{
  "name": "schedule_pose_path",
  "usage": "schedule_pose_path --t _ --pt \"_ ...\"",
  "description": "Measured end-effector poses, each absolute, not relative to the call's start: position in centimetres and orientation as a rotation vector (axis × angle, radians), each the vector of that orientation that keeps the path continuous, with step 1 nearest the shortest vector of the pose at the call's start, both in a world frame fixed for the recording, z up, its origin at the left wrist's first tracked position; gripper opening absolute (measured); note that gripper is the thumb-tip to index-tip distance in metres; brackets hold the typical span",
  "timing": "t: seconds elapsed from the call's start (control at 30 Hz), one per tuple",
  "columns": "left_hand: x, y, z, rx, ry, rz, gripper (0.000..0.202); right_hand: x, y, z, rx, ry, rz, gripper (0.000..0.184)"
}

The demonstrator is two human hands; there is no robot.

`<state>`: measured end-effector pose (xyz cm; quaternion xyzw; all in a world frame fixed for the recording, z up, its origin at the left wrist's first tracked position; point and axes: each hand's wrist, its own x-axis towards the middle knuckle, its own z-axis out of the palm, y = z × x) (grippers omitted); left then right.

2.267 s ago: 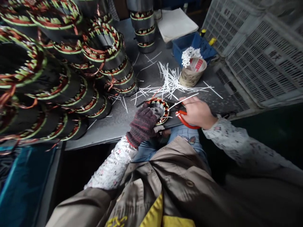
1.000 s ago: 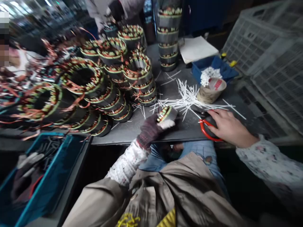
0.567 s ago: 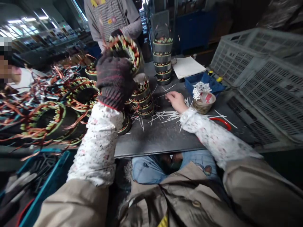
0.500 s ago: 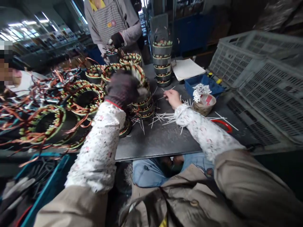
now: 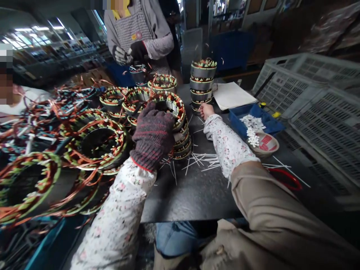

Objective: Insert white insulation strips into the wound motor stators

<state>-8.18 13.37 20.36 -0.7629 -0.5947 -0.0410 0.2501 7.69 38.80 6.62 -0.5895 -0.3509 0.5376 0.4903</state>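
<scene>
My left hand, in a dark knitted glove, grips the near left rim of a motor stator, a ring with copper windings and pale green slot liners. That stator tops a short stack of similar ones. My right hand, bare, has its fingers closed low in front of a taller stator stack; what they hold, if anything, is too small to make out. Thin white sticks lie scattered on the dark table between and below my hands.
More stators with loose copper leads crowd the left. A blue tray with white pieces, a round bowl, a red ring-shaped thing and a white pad lie right, beside grey crates. A gloved co-worker stands opposite.
The view has shifted, with the table's things lower. My left hand has settled on the top stator, which was blurred before. My right hand has reached farther forward, to the tall stack's base.
</scene>
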Motion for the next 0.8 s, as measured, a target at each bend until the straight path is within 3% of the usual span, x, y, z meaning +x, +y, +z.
schedule_pose_path --t 0.1,0.4,0.63,0.8 --pt "-8.5 13.5 20.1 -2.091 -1.617 -0.145 0.026 8.0 38.1 5.7 -1.433 -0.855 1.328 0.04" --pt "-8.6 13.4 20.4 -2.142 -1.615 -0.167 0.028 5.8 33.0 4.9 -1.37 -0.868 1.371 0.041" --pt "-8.4 13.0 20.9 -2.154 -1.645 -0.096 0.037 7.3 30.0 3.7 -1.363 -0.7 1.217 0.026" --pt "-8.2 12.7 21.1 -2.136 -1.659 -0.041 0.038 12.1 32.0 6.5 -1.314 -0.592 1.06 0.024"
